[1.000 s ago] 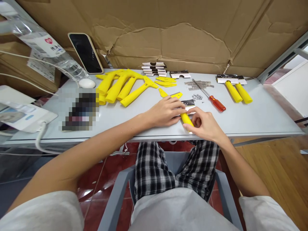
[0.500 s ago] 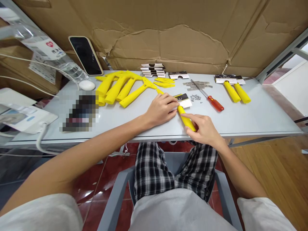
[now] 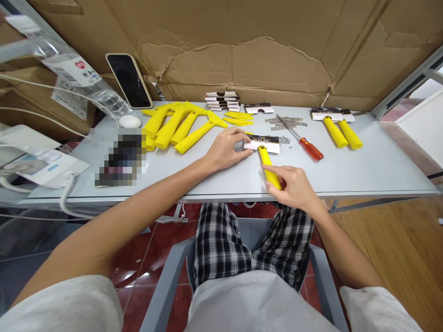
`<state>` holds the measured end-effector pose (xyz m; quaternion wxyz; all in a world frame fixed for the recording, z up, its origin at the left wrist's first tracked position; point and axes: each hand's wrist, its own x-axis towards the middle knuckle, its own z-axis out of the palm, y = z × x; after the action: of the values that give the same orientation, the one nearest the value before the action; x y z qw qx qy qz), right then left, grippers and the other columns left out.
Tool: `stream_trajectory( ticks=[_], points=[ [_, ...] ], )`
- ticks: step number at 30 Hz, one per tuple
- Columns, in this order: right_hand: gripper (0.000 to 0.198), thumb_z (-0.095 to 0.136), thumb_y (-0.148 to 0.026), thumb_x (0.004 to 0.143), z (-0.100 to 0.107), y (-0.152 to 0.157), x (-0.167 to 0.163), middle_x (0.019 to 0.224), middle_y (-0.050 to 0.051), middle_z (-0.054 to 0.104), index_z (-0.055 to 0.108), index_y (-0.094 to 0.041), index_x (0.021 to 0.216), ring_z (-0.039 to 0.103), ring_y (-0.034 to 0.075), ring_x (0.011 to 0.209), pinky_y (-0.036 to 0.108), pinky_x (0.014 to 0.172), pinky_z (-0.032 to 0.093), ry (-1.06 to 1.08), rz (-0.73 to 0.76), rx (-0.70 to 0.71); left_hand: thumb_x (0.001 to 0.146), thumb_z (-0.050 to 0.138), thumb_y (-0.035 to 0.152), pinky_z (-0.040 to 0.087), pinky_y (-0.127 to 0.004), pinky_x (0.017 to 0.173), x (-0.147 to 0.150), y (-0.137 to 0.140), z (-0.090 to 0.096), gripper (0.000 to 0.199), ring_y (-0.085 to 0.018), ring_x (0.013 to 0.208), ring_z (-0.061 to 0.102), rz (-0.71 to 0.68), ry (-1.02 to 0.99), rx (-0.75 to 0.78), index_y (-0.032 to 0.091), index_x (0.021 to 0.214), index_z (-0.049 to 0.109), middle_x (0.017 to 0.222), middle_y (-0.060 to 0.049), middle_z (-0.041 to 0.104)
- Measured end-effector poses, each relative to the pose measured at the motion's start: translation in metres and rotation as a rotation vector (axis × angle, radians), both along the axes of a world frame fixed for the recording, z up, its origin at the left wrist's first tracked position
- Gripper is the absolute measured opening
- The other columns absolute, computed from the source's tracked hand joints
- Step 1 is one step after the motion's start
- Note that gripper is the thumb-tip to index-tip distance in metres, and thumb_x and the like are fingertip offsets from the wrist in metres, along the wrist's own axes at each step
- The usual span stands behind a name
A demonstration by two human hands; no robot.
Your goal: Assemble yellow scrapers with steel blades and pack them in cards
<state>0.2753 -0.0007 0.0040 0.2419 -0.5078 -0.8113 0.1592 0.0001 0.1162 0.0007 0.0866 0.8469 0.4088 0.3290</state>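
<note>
My right hand (image 3: 291, 185) is closed round the lower end of a yellow scraper handle (image 3: 267, 162), index finger laid along it. Across the scraper's head sits a black-and-white cardboard sleeve (image 3: 269, 146), which hides the blade part. My left hand (image 3: 226, 150) pinches the left end of that sleeve between thumb and fingers. Just behind the sleeve lies a pile of small screws (image 3: 284, 139), partly covered by it. A red-handled screwdriver (image 3: 311, 149) rests to the right, its shaft over a heap of thin metal blades (image 3: 292, 121).
Several yellow scraper handles (image 3: 194, 133) lie at left, with yellow strips (image 3: 239, 121) beside them. Folded card sleeves (image 3: 222, 101) are stacked behind. Two sleeved scrapers (image 3: 335, 132) lie at right. A phone (image 3: 128, 80) and a water bottle (image 3: 81, 74) stand at back left.
My left hand has shifted off the middle of the scraper to the sleeve's left end. The sleeve now lies squarer across the head and shows more fully. My right hand keeps its hold.
</note>
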Motion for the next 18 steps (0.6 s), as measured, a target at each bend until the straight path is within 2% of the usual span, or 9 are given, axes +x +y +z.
stream_trajectory(
  ticks=[3,7,11,18],
  points=[
    [0.061,0.062,-0.052,0.096,-0.0002,-0.0005,0.0004,0.081,0.003,0.067,0.084,-0.026,0.147,0.047,0.006,0.071,0.024,0.080,0.036,-0.005,-0.003,-0.001,0.094,0.084,0.044,0.054,-0.050,0.124,-0.0051,0.0042,0.0033,0.024,-0.033,0.134,0.077,-0.028,-0.039,-0.044,0.023,0.105,0.084,0.141,-0.010,0.083],
    [0.060,0.064,-0.050,0.095,0.0000,-0.0007,0.0004,0.083,0.003,0.068,0.084,-0.026,0.146,0.048,0.006,0.072,0.024,0.081,0.037,-0.024,0.001,0.001,0.094,0.082,0.050,0.055,-0.050,0.118,-0.0071,0.0077,0.0042,0.027,-0.032,0.124,0.080,-0.046,-0.035,-0.093,0.023,0.098,0.080,0.131,-0.009,0.088],
    [0.059,0.066,-0.048,0.095,0.0003,-0.0001,0.0004,0.084,0.003,0.069,0.084,-0.025,0.146,0.048,0.006,0.072,0.024,0.081,0.038,-0.023,0.011,0.003,0.099,0.074,0.054,0.055,-0.052,0.114,-0.0064,0.0096,0.0042,0.035,-0.035,0.121,0.079,-0.009,0.067,-0.084,0.023,0.114,0.082,0.126,-0.010,0.088],
    [0.059,0.065,-0.050,0.096,0.0017,0.0000,0.0002,0.084,0.003,0.070,0.084,-0.025,0.147,0.048,0.005,0.072,0.023,0.080,0.037,-0.036,0.000,-0.014,0.102,0.068,0.065,0.048,-0.062,0.124,-0.0084,0.0092,0.0069,0.056,-0.043,0.141,0.068,0.105,0.208,-0.057,0.020,0.133,0.082,0.148,-0.016,0.080]
  ],
)
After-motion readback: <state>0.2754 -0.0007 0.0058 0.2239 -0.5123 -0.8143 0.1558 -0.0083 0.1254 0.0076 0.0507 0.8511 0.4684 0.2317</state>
